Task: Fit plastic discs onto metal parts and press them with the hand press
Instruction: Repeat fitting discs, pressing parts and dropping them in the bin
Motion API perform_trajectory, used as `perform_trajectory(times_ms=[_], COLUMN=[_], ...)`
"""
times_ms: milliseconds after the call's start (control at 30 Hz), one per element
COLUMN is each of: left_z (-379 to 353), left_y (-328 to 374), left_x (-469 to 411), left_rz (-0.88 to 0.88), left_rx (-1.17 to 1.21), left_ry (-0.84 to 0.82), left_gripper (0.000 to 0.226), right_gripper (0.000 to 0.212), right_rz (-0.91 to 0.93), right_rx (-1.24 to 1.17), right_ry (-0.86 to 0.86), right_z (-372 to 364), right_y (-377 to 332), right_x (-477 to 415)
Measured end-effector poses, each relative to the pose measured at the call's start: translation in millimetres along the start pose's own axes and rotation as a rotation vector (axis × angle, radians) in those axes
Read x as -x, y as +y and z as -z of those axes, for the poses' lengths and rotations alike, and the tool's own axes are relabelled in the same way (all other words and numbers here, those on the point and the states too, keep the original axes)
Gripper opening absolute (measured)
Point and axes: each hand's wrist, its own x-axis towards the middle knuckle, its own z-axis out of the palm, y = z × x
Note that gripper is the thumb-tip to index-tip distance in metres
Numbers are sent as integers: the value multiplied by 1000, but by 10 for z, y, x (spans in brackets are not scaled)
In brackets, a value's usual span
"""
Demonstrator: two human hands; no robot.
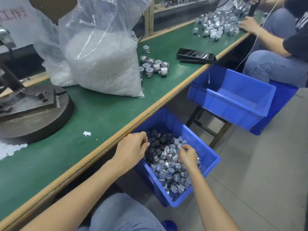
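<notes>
Left hand [133, 148] and right hand [188, 156] reached into the blue bin [196, 135]. Right fingers pinched metal parts [168, 170]; left fingers curled, hold unclear.

The table [100, 117] is dark green with a tan wooden edge. The near bin [211, 157] is bright blue. Its metal parts [173, 172] are silver, with black parts [155, 144] on the far left side. A 2nd bin [233, 104] to the right is the same blue. The clear bag [103, 19] holds white plastic discs [106, 67]. The press base [33, 127] is dark grey, the phone [196, 55] glossy black, the floor [266, 164] pale grey tile.
</notes>
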Motion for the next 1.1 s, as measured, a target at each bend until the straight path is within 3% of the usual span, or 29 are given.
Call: perform_trajectory(times_ms=[100,300,600,800,967,1100], left_z=[98,537,1801,2527,2986,3237], left_y=[25,-72,-961,-1343,-1405,-1518], left_x=[38,97,828,1814,2602,3198], left_rz=[-9,48,269,637,887,1095], left_rx=[31,39,-70,-341,-570,-623], left_ry=[25,140,448,632,605,429], left_gripper=[12,13,10,12,15,18], right_gripper=[18,16,13,16,15,16], right_rz=[109,514,949,1227,1497,1673], right_rx=[2,-104,-48,65,123,271], right_ry=[38,-73,-516,-863,-1110,-1284], right_z=[21,-206,-1312,-2116,-2575,-2817], right_y=[-310,-1395,-2583,-2995,-3076,-2990], right_x=[123,607,1742,2961,4118,4804])
